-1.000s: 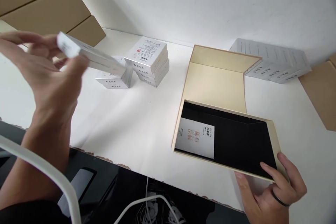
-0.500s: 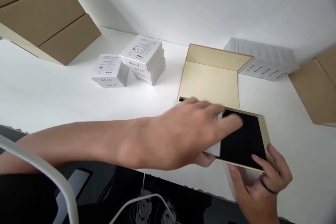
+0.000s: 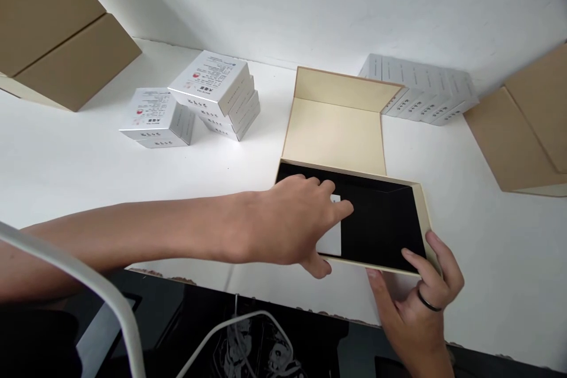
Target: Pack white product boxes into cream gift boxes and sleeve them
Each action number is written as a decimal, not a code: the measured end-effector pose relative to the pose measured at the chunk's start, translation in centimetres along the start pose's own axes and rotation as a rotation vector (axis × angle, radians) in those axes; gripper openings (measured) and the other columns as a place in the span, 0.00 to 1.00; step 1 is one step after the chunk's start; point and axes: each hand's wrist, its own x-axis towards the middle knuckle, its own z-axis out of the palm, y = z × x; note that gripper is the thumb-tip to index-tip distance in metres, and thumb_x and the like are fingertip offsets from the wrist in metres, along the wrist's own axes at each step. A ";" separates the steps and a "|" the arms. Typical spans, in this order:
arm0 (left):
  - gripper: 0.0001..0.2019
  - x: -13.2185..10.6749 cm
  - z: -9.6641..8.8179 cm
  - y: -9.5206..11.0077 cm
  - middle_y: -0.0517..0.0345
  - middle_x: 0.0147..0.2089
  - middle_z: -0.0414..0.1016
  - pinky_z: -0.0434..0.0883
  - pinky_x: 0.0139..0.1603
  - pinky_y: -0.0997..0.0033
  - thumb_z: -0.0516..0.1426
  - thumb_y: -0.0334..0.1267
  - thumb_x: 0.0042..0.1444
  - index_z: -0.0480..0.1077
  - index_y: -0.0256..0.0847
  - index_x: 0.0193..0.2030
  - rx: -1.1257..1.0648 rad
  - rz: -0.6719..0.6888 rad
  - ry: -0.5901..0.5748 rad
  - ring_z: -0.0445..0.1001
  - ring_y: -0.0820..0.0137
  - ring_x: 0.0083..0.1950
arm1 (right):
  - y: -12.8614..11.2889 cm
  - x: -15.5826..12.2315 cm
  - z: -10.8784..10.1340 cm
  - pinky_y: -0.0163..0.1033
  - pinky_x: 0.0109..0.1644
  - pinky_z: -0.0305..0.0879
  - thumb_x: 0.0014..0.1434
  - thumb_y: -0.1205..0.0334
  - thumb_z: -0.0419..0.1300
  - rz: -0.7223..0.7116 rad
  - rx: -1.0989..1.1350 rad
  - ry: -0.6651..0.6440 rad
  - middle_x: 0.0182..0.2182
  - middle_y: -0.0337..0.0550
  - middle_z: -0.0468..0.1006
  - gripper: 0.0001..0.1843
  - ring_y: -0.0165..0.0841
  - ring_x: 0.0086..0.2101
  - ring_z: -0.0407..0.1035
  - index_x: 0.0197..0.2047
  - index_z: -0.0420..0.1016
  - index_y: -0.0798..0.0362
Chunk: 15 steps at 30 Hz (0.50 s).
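A cream gift box point(image 3: 423, 204) with a black inner lining point(image 3: 381, 218) lies with its lid point(image 3: 334, 133) folded back towards the wall. My left hand point(image 3: 295, 218) is over the box's left end, its fingers around a small white box point(image 3: 330, 241) that sits inside. The hand covers most of that small box; its thumb is by the near rim and its index finger points over the lining. My right hand point(image 3: 420, 301) grips the gift box's near right corner, fingers over the rim and thumb under the front edge.
Two stacks of small white boxes point(image 3: 153, 115) point(image 3: 215, 85) stand at left. A row of similar boxes point(image 3: 416, 85) is behind the lid, at the wall. Brown cartons point(image 3: 75, 59) point(image 3: 522, 136) flank the table. A white cable point(image 3: 110, 301) hangs at the lower left.
My left hand has lowered the small white box into the left end of the gift box. My right hand keeps its hold on the corner. The whole view has shifted slightly.
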 end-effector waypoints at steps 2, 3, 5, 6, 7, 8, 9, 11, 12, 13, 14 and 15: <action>0.45 -0.4 0.4 -0.2 0.50 0.49 0.78 0.70 0.42 0.64 0.73 0.58 0.50 0.64 0.41 0.69 -0.088 0.033 0.082 0.79 0.56 0.46 | 0.1 0.0 0.0 0.63 0.71 0.57 0.62 0.60 0.69 -0.005 -0.003 -0.001 0.69 0.63 0.57 0.32 0.49 0.70 0.56 0.65 0.62 0.52; 0.48 -0.9 0.5 -0.4 0.48 0.53 0.78 0.72 0.47 0.62 0.74 0.58 0.49 0.61 0.42 0.71 -0.147 0.064 0.152 0.79 0.56 0.50 | 0.1 0.0 0.0 0.63 0.71 0.57 0.63 0.60 0.69 -0.006 -0.003 -0.002 0.69 0.63 0.57 0.32 0.49 0.70 0.56 0.65 0.62 0.52; 0.42 -2.3 0.8 -1.0 0.49 0.59 0.77 0.74 0.52 0.62 0.73 0.57 0.51 0.64 0.42 0.68 -0.292 0.123 0.342 0.79 0.58 0.56 | 0.0 0.0 0.0 0.62 0.72 0.57 0.63 0.60 0.69 -0.004 -0.001 -0.006 0.69 0.63 0.57 0.31 0.48 0.70 0.55 0.65 0.62 0.53; 0.35 -3.2 0.9 -1.6 0.51 0.58 0.78 0.75 0.53 0.64 0.71 0.56 0.55 0.68 0.42 0.62 -0.352 0.118 0.462 0.79 0.61 0.56 | 0.0 0.0 0.0 0.61 0.72 0.57 0.63 0.60 0.69 -0.003 0.001 -0.009 0.70 0.63 0.57 0.31 0.48 0.70 0.55 0.65 0.62 0.53; 0.25 -4.1 1.2 -2.5 0.55 0.56 0.79 0.76 0.53 0.66 0.69 0.54 0.59 0.71 0.43 0.56 -0.378 0.071 0.605 0.79 0.64 0.55 | 0.1 0.0 -0.1 0.61 0.72 0.57 0.63 0.60 0.69 -0.002 0.004 -0.012 0.70 0.63 0.56 0.31 0.48 0.70 0.55 0.65 0.62 0.53; 0.17 -5.1 1.5 -3.6 0.57 0.53 0.80 0.77 0.51 0.66 0.66 0.51 0.63 0.72 0.43 0.50 -0.358 -0.018 0.775 0.80 0.66 0.53 | 0.1 0.0 -0.1 0.60 0.72 0.57 0.63 0.60 0.69 -0.002 0.004 -0.013 0.70 0.63 0.56 0.31 0.48 0.71 0.55 0.65 0.62 0.53; 0.11 -6.1 1.9 -5.0 0.59 0.50 0.80 0.77 0.51 0.65 0.64 0.47 0.64 0.72 0.44 0.46 -0.300 -0.147 0.953 0.80 0.66 0.51 | 0.1 -0.1 -0.1 0.60 0.72 0.57 0.63 0.61 0.69 -0.004 0.002 -0.015 0.70 0.63 0.56 0.32 0.48 0.71 0.55 0.65 0.62 0.53; 0.11 -7.9 3.2 -8.5 0.55 0.51 0.78 0.77 0.51 0.57 0.66 0.41 0.58 0.71 0.42 0.45 -0.088 -0.489 1.312 0.78 0.60 0.53 | 0.2 -0.1 -0.2 0.58 0.71 0.58 0.63 0.61 0.69 -0.015 0.001 -0.012 0.70 0.63 0.56 0.33 0.48 0.70 0.55 0.66 0.62 0.54; 0.20 -8.8 3.9 -10.4 0.49 0.55 0.75 0.77 0.51 0.53 0.67 0.39 0.52 0.70 0.40 0.49 -0.034 -0.658 1.421 0.77 0.56 0.56 | 0.3 -0.1 -0.2 0.58 0.71 0.58 0.62 0.61 0.70 -0.021 -0.001 -0.009 0.70 0.64 0.56 0.33 0.48 0.70 0.56 0.66 0.62 0.55; 0.27 -9.6 4.6 -12.1 0.43 0.59 0.72 0.77 0.53 0.48 0.69 0.38 0.45 0.67 0.38 0.52 0.000 -0.822 1.468 0.74 0.51 0.59 | 0.3 -0.1 -0.2 0.58 0.71 0.59 0.62 0.60 0.70 -0.030 -0.003 -0.004 0.70 0.64 0.56 0.34 0.49 0.70 0.56 0.66 0.63 0.56; 0.31 -10.3 5.1 -13.6 0.40 0.61 0.69 0.75 0.56 0.43 0.69 0.39 0.42 0.65 0.37 0.52 -0.034 -0.966 1.467 0.71 0.49 0.62 | 0.4 -0.1 -0.2 0.58 0.71 0.59 0.61 0.60 0.71 -0.040 -0.005 0.001 0.70 0.65 0.57 0.35 0.49 0.70 0.56 0.66 0.63 0.57; 0.33 -10.9 5.6 -14.8 0.38 0.63 0.67 0.74 0.58 0.41 0.70 0.40 0.42 0.62 0.37 0.53 -0.133 -1.069 1.444 0.69 0.49 0.64 | 0.5 -0.1 -0.2 0.59 0.71 0.59 0.60 0.60 0.72 -0.049 -0.005 0.005 0.70 0.66 0.57 0.36 0.50 0.70 0.56 0.67 0.63 0.57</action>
